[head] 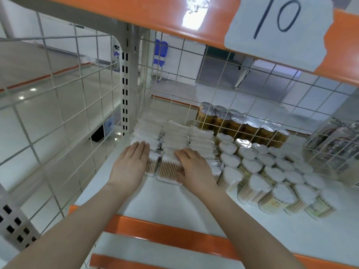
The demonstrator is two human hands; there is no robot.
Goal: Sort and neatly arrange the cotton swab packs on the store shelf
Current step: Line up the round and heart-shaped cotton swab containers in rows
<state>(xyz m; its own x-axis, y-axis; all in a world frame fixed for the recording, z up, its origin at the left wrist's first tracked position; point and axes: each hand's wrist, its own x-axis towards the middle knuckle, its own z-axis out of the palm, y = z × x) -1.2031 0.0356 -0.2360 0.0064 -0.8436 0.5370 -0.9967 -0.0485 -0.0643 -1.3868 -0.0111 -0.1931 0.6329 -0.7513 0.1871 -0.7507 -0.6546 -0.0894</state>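
Pressing three rows of flat swab packs (174, 140), left hand (129, 166) and right hand (194, 169), fingers straight

- right hand (191, 167) covers part of the front flat swab pack (168, 169)
- round tubs (279, 193) at the right go blurry, labels unreadable
- wire basket (334, 140) cut off by the right edge
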